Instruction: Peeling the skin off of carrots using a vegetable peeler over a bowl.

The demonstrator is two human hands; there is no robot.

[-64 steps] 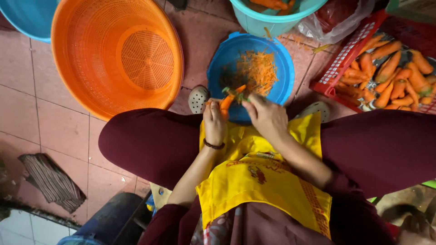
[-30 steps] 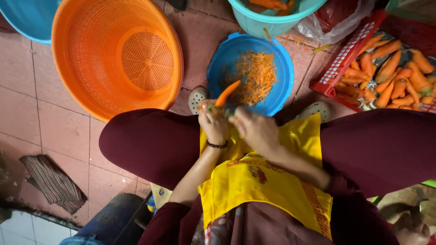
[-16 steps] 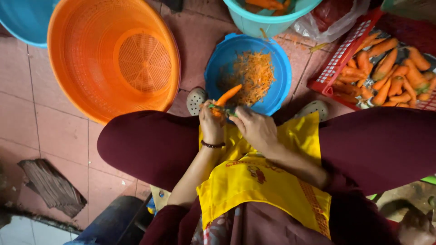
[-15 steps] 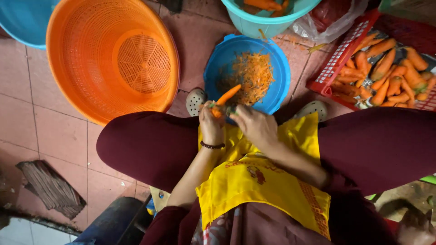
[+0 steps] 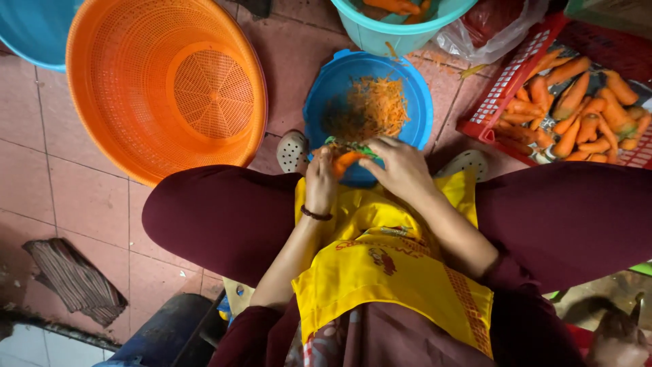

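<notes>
Cloth: a dark striped cloth is seen crumpled on the floor at the far left, well apart from the work.
Orange basket: a large orange basket is tipped toward the camera; nothing is seen inside it.
Left hand: the left hand is clenched on the carrot, which is held just above the near rim of the blue bowl; a dark band is worn at the wrist.
Carrot: only a short orange stretch is shown between the two hands, so how much of it is already peeled cannot be told.
Peeler: a green peeler is laid against the carrot's top.
Blue bowl: a heap of orange peelings is gathered in the blue bowl, on the floor between the knees.
Right hand: the right hand is closed on the peeler, with fingers curled over it.
Teal tub: a few carrots are seen in the teal tub beyond the bowl; whether they are peeled cannot be told.
Red crate: many carrots are still piled in the red crate at the right.
Progress: judged as partway; the peelings point to several carrots done, while the crate pile suggests much is left.
</notes>
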